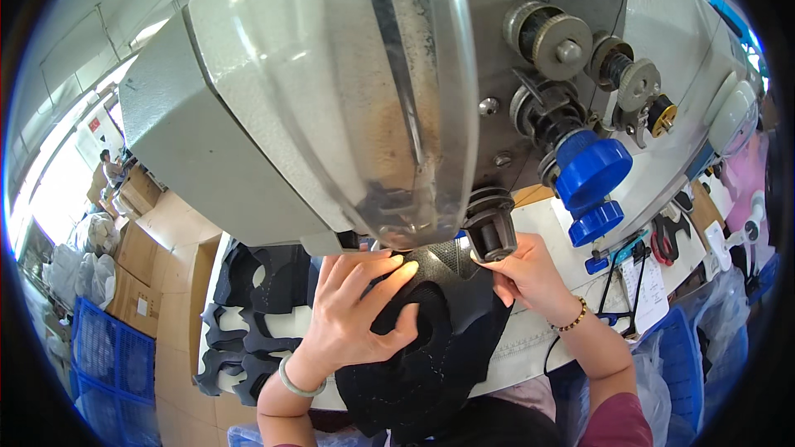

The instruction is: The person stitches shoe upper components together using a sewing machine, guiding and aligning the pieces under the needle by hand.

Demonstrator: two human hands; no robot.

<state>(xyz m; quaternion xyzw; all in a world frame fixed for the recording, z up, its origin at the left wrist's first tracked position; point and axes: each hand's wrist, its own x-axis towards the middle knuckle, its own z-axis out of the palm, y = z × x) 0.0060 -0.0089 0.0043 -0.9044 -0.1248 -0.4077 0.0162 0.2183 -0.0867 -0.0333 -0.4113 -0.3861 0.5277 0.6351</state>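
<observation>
A black fabric shoe upper (414, 372) with a mesh patch and pale stitch lines lies under the head of a large grey sewing machine (248, 141). My left hand (352, 306) presses on it from the left, fingers stretched forward and thumb apart. At its right edge my right hand (530, 273) pinches the material between thumb and fingers, close to the machine's dark presser part (490, 228). The needle area is mostly hidden behind a clear plastic guard (356, 99).
Stacks of cut black pieces (257, 281) lie on the white table to the left. Scissors (665, 236) and a paper sheet (650, 294) are at the right. Blue crates (112, 356) and cardboard boxes (132, 281) stand on the floor; a person (110, 167) is far off.
</observation>
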